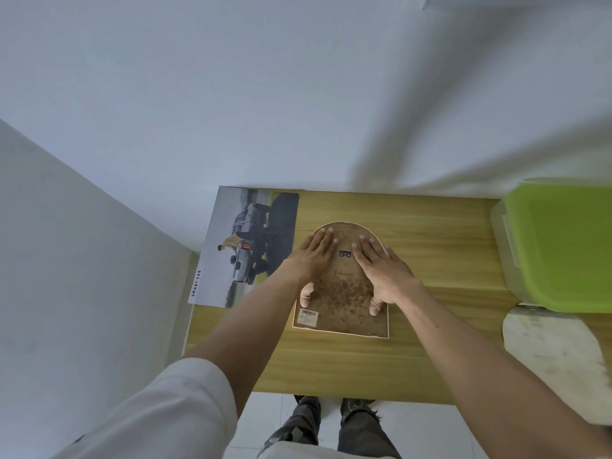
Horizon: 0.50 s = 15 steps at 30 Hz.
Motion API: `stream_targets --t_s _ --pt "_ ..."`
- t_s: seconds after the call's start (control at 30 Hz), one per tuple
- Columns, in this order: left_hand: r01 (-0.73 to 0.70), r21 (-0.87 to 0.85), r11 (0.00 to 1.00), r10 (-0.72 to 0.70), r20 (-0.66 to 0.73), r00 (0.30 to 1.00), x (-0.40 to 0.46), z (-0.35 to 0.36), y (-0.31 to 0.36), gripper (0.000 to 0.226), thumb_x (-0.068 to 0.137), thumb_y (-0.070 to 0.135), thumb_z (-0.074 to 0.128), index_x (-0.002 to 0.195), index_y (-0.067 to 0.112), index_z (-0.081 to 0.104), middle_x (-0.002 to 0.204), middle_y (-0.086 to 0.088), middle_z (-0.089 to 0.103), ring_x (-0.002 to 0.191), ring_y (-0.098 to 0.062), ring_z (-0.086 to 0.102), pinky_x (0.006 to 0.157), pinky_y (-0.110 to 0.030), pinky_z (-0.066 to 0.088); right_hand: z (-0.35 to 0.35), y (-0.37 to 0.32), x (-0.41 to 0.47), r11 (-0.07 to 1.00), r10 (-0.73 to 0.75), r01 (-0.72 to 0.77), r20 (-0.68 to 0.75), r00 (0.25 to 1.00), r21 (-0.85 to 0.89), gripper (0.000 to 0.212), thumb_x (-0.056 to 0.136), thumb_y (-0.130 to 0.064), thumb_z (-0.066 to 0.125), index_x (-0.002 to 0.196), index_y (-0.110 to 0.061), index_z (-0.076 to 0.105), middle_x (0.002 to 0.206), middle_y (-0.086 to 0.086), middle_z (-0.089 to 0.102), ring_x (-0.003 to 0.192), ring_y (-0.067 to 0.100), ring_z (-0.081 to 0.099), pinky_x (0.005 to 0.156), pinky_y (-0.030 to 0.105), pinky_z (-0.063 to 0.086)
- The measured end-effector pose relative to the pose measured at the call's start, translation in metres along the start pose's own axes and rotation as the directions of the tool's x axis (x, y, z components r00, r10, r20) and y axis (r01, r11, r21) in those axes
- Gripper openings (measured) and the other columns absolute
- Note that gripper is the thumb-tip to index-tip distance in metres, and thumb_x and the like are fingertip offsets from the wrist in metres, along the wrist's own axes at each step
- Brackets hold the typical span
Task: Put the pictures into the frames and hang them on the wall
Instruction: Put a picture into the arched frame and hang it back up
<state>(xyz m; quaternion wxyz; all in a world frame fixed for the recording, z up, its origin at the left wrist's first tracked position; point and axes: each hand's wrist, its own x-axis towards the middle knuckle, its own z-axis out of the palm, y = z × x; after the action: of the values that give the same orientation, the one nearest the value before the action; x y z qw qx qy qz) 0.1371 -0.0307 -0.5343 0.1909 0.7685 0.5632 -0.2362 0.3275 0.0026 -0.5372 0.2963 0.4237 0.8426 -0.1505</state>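
An arch-topped picture frame (341,303) lies face down on the wooden table (430,246); its stained brown backing board, a small metal hanger (345,254) and a barcode label (308,316) face up. My left hand (314,256) presses flat on the upper left of the backing, thumb at the left edge. My right hand (381,270) presses flat on the upper right, thumb down by the right edge. A car picture (245,246) marked SMART CAR lies flat to the left of the frame.
A clear storage box with a green lid (559,243) stands at the table's right end. In front of it lies a white arch-shaped board (553,359). White walls rise behind and to the left of the table. My legs stand below the table's front edge.
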Motion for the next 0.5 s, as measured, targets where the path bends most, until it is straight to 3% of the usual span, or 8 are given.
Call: stream_targets --t_s 0.07,0.13,0.23,0.27,0.33,0.37,0.4,0.5 --pt "0.059 -0.056 0.997 -0.059 -0.003 0.998 -0.006 0.008 0.003 0.132 0.069 0.025 0.086 0.153 0.006 -0.014 0.158 -0.022 -0.024 0.145 -0.039 -0.025 0.12 -0.051 -0.01 0.007 -0.001 -0.014 0.996 0.016 -0.014 -0.028 0.999 0.085 0.141 0.062 -0.034 0.092 0.157 -0.019 -0.011 0.163 0.004 -0.023 0.151 0.025 -0.016 0.124 0.046 0.007" --pt "0.1 -0.13 0.986 -0.104 -0.024 0.994 -0.015 0.016 0.007 0.134 0.06 0.027 0.091 0.153 0.009 -0.003 0.156 -0.026 -0.016 0.144 -0.047 -0.019 0.119 -0.055 -0.009 0.02 0.0 -0.031 0.947 0.063 -0.035 -0.076 0.995 0.318 0.12 0.071 -0.022 0.087 0.159 -0.022 0.007 0.165 0.003 -0.014 0.153 0.025 -0.007 0.122 0.042 0.019" --pt "0.164 -0.416 0.895 -0.202 -0.049 0.978 -0.028 0.027 0.014 0.103 0.074 0.025 0.08 0.151 0.016 0.012 0.155 -0.02 0.0 0.142 -0.047 0.005 0.121 -0.052 0.012 0.038 -0.008 -0.051 0.722 0.248 -0.083 -0.146 0.958 0.686 0.084 0.083 -0.006 0.068 0.155 -0.02 0.027 0.164 0.0 0.011 0.151 0.022 0.017 0.115 0.032 0.027" --pt "0.176 -0.525 0.832 -0.244 -0.062 0.968 -0.029 0.03 0.017 0.096 0.077 0.03 0.076 0.15 0.018 0.015 0.155 -0.015 0.005 0.14 -0.045 0.013 0.118 -0.053 0.023 0.041 -0.013 -0.054 0.645 0.342 -0.097 -0.173 0.924 0.758 0.073 0.082 -0.002 0.063 0.149 -0.016 0.039 0.157 0.003 0.031 0.145 0.023 0.031 0.109 0.029 0.034" --pt "0.203 -0.688 0.697 -0.335 -0.063 0.94 -0.031 0.027 0.024 0.09 0.078 0.039 0.073 0.149 0.018 0.022 0.153 -0.011 0.019 0.132 -0.043 0.031 0.109 -0.053 0.037 0.044 -0.024 -0.055 0.471 0.51 -0.104 -0.175 0.842 0.876 0.045 0.076 0.002 0.057 0.117 -0.014 0.062 0.119 0.003 0.064 0.113 0.027 0.06 0.083 0.028 0.05" --pt "0.224 -0.732 0.643 -0.381 -0.052 0.923 -0.03 0.025 0.026 0.085 0.077 0.038 0.073 0.146 0.017 0.029 0.147 -0.012 0.03 0.125 -0.042 0.04 0.105 -0.052 0.041 0.042 -0.027 -0.054 0.393 0.567 -0.109 -0.147 0.811 0.913 0.034 0.075 0.001 0.056 0.105 -0.014 0.065 0.103 0.001 0.069 0.098 0.028 0.065 0.072 0.031 0.053" --pt "0.236 -0.766 0.598 -0.416 -0.046 0.908 -0.029 0.024 0.027 0.076 0.076 0.033 0.072 0.142 0.017 0.037 0.138 -0.012 0.041 0.118 -0.041 0.048 0.101 -0.051 0.045 0.04 -0.029 -0.053 0.323 0.597 -0.116 -0.107 0.795 0.939 0.03 0.077 -0.001 0.057 0.103 -0.014 0.065 0.099 0.001 0.069 0.092 0.027 0.066 0.072 0.034 0.054" --pt "0.217 -0.871 0.44 -0.486 -0.028 0.873 -0.036 0.015 0.025 0.051 0.074 0.015 0.07 0.123 0.015 0.055 0.112 -0.01 0.062 0.1 -0.034 0.062 0.087 -0.046 0.056 0.038 -0.029 -0.053 0.093 0.615 -0.136 0.051 0.787 0.986 0.036 0.078 -0.006 0.066 0.113 -0.018 0.064 0.103 -0.002 0.068 0.094 0.024 0.065 0.077 0.035 0.054"
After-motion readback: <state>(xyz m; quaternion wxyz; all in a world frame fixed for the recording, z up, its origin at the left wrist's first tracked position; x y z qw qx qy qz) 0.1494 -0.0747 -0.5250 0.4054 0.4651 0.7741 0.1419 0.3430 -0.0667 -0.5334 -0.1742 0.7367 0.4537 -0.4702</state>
